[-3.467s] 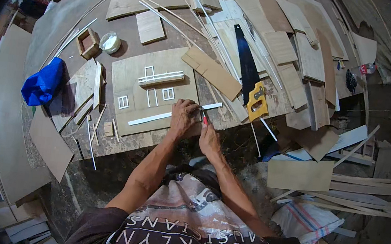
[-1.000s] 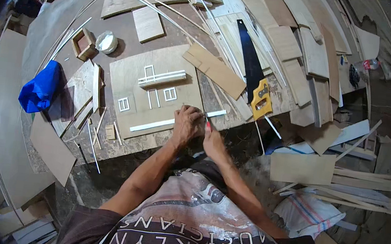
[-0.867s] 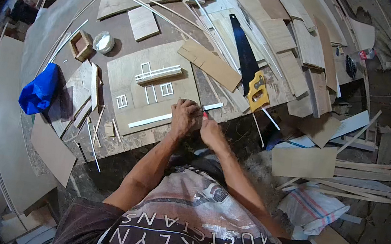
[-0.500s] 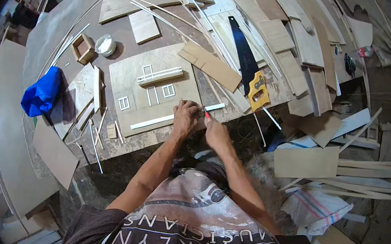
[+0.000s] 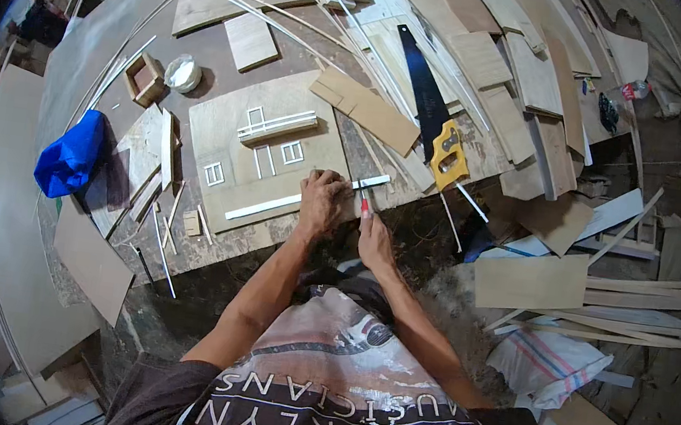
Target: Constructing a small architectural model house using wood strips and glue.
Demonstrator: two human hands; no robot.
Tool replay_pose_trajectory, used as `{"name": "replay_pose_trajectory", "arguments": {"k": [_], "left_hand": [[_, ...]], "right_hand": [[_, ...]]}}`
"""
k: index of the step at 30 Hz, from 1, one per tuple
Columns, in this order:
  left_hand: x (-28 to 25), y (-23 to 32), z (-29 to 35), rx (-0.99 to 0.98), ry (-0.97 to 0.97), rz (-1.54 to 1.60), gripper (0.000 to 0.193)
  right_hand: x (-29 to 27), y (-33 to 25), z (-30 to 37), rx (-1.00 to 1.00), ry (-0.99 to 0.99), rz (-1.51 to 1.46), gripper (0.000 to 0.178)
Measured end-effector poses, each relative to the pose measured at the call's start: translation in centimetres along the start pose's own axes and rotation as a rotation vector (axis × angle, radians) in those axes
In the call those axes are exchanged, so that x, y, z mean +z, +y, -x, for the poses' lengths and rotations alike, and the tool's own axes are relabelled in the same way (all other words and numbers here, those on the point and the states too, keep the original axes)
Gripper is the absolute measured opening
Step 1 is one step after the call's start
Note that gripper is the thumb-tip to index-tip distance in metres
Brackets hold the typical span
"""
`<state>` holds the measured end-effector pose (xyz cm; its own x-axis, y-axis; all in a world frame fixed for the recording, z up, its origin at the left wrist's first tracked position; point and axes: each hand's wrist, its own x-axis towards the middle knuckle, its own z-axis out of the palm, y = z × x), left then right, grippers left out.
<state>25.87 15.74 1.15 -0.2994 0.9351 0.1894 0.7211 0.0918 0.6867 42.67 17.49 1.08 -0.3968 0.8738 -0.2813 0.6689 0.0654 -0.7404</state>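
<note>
My left hand [image 5: 322, 202] presses down on a long white strip [image 5: 273, 203] that lies across the lower part of a plywood house-front panel [image 5: 223, 130] with small white window frames. My right hand [image 5: 373, 238] holds a small red-handled cutter [image 5: 364, 208], its tip against the strip near the panel's right edge. The strip's right end [image 5: 374, 182] sticks out past my left hand. Both hands sit at the near edge of the worktable.
A yellow-handled hand saw [image 5: 431, 113] lies right of the panel. Plywood offcuts [image 5: 366, 109] and thin white strips [image 5: 239, 0] litter the table. A blue bag [image 5: 69, 154], a small wooden box [image 5: 144, 78] and a white tape roll [image 5: 182, 72] sit left. More boards [image 5: 529, 280] lie on the floor at right.
The hands stay at the same spot on the white strip, shifting only slightly. The view has wobbled a little with my head.
</note>
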Motion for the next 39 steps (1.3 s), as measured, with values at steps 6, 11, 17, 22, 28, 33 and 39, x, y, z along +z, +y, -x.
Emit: {"name": "replay_pose_trajectory", "arguments": {"k": [6,11,17,22,28,33,39], "left_hand": [[0.0,0.0,-0.1,-0.01,-0.04,-0.006,0.022],[-0.2,-0.1,0.0,-0.017,-0.049,-0.002,0.024],[-0.2,0.1,-0.1,-0.064,-0.058,-0.006,0.02],[-0.2,0.0,-0.3,-0.052,-0.088,-0.019,0.02],[0.4,-1.0,0.0,-0.039,-0.092,-0.019,0.025],[-0.3,-0.4,-0.5,-0.022,-0.117,0.019,0.034],[0.2,-0.9,-0.2,-0.042,-0.109,0.032,0.035]], "right_hand": [[0.6,1.4,0.0,0.051,0.005,0.019,0.052],[0.8,0.8,0.4,0.095,-0.055,0.018,0.056],[0.8,-0.7,1.0,0.07,0.01,0.111,0.049],[0.8,-2.2,1.0,0.117,0.02,0.139,0.045],[-0.4,-3.7,0.0,0.177,-0.092,0.181,0.049],[-1.3,-4.2,-0.9,0.279,-0.154,0.234,0.051],[-1.5,-5.2,-1.3,0.243,-0.163,0.197,0.05]]}}
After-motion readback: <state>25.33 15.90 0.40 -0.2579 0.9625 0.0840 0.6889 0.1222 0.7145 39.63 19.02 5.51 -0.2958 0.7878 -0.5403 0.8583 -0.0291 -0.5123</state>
